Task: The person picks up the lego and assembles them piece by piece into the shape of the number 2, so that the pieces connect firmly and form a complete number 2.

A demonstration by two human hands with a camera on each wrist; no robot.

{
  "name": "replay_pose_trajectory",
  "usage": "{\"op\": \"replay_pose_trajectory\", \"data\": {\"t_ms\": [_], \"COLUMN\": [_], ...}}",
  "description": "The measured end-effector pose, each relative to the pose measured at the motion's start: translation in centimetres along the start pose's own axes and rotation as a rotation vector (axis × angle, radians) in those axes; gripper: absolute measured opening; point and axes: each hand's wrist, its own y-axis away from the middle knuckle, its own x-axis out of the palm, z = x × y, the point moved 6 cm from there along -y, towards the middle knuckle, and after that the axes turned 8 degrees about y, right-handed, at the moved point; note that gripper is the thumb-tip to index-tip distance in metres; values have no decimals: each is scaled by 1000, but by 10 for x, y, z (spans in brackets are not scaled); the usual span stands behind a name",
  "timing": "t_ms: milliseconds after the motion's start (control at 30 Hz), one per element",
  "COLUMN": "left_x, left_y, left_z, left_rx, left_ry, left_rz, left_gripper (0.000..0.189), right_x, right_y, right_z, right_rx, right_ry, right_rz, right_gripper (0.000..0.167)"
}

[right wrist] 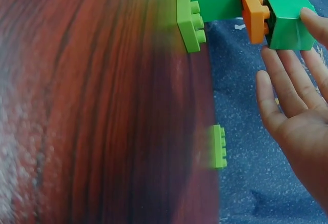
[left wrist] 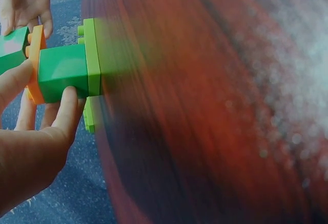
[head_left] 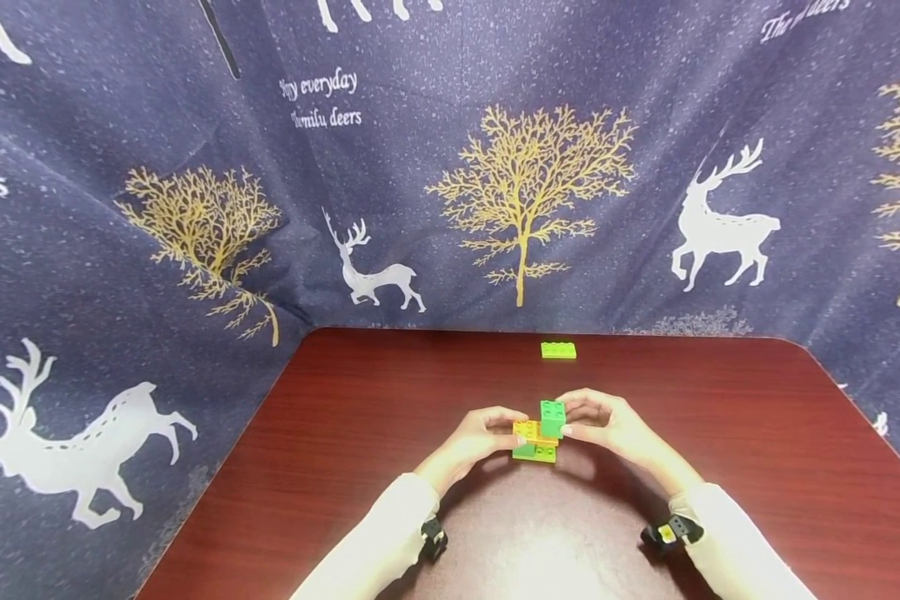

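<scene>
A small brick stack stands on the table, its base a lime-green plate (head_left: 544, 455). A green brick (left wrist: 64, 71) sits on one end of that plate, and an orange plate (head_left: 526, 430) lies across the top, overhanging the base plate's bare studs. My left hand (head_left: 477, 440) steadies the stack, thumb against the orange plate and a fingertip on the lower green brick. In my right hand (head_left: 617, 427) a second green brick (right wrist: 291, 21) is pinched between thumb and fingers. Its underside is right at the studs on the orange plate's right end, slightly tilted in the right wrist view.
Farther back on the reddish-brown table (head_left: 390, 375) lies a loose lime-green plate (head_left: 558, 351). A dark blue cloth (head_left: 420, 167) printed with deer and trees hangs behind the table's far edge. Both wrists carry small black cameras.
</scene>
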Motion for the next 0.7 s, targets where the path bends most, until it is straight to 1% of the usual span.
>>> {"op": "replay_pose_trajectory", "data": {"t_ms": [167, 433, 700], "left_x": [-1, -2, -2], "left_y": [0, -1, -2], "left_z": [0, 1, 3], "left_rx": [-2, -1, -13], "left_ry": [-5, -10, -33], "left_rz": [-1, -5, -2], "left_gripper": [34, 34, 34], "right_x": [2, 3, 3], "right_y": [-2, -2, -2], "right_z": [1, 0, 2], "right_rx": [-51, -19, -23], "right_ry": [40, 64, 75], "right_rz": [5, 7, 19], "right_gripper": [38, 43, 42]}}
